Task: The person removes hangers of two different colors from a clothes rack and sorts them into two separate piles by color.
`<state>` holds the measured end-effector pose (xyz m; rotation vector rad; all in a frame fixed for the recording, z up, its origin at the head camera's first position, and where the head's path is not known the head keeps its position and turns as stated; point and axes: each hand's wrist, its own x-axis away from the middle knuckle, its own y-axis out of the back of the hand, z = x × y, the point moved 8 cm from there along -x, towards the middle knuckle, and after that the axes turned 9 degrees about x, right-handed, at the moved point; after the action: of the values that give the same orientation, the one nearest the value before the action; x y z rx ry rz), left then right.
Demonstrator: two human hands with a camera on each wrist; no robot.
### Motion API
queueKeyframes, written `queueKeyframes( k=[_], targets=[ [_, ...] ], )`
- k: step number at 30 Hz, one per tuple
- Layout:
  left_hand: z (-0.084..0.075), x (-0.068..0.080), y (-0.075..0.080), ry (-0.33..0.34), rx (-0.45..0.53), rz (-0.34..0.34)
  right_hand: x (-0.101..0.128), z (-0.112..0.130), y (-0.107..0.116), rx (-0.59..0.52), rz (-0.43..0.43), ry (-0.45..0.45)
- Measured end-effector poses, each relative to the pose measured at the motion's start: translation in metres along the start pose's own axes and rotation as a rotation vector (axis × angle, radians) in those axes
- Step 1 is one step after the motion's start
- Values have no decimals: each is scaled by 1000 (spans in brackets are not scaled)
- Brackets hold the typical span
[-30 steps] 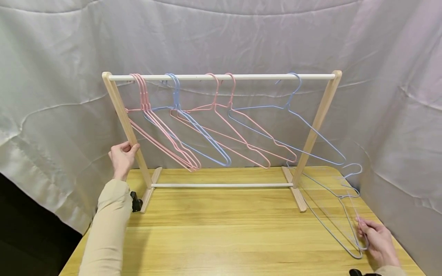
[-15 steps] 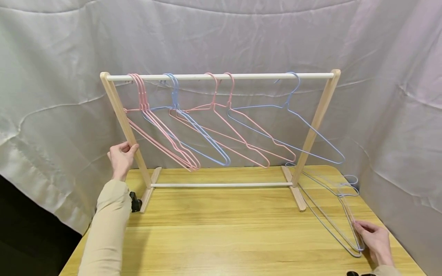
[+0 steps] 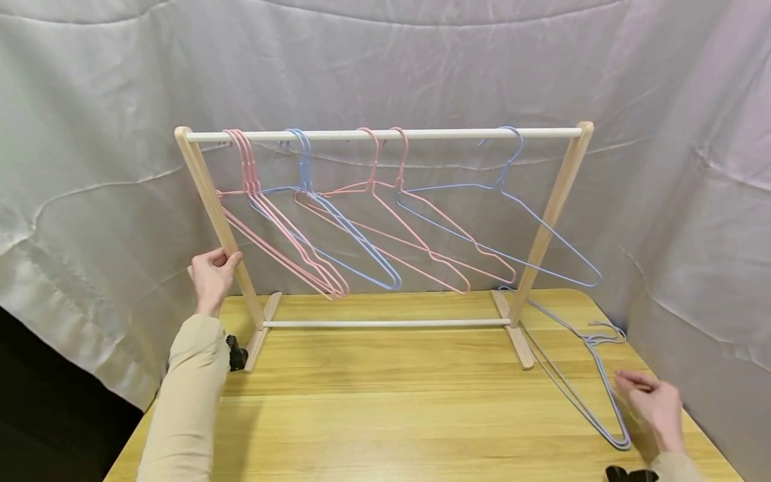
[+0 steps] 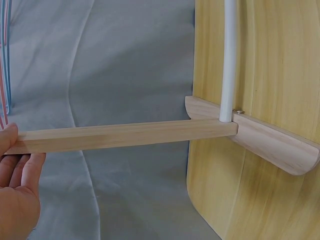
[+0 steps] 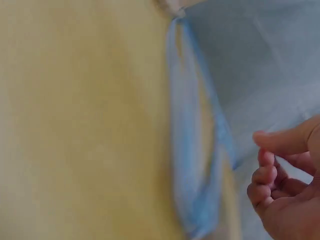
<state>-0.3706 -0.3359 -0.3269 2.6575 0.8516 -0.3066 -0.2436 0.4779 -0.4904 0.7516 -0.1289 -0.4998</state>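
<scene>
Blue wire hangers (image 3: 593, 395), a small stack lying flat on the desk (image 3: 391, 408) near its right edge, hooks toward the far right corner, shoulder ends toward the near edge, just right of the rack's right foot. Judged light, thin and springy; the coated wire looks smooth and likely to slide on the wood and tangle with its neighbours. Best taken at the neck below the hook or at a shoulder bend, one wire pinched apart from the rest. Right hand (image 3: 653, 405) just beside the stack, not touching it as far as can be told; fingers loosely curled, thumb out, holding nothing. Left hand (image 3: 212, 271) grips the left upright of the wooden rack (image 3: 207, 191), thumb and fingers wrapped round the post. Rack rail carries pink hangers (image 3: 283, 227) and further blue ones.
</scene>
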Motion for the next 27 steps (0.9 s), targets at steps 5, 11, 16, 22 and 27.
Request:
queueKeyframes(
  k=[5, 11, 16, 22, 27],
  targets=[
    [0, -2, 3, -33, -7, -27, -16, 74, 27, -280, -66, 217],
    [3, -1, 3, -36, -27, -14, -22, 175, 54, -417, -140, 501],
    [3, 1, 2, -33, -20, -9, -16, 225, 54, -383, -76, 658],
    [0, 2, 0, -46, -17, 3, -14, 241, 53, -282, -57, 689],
    [-3, 1, -2, -54, -9, 1, -13, 246, 48, -212, 5, 711]
  ],
)
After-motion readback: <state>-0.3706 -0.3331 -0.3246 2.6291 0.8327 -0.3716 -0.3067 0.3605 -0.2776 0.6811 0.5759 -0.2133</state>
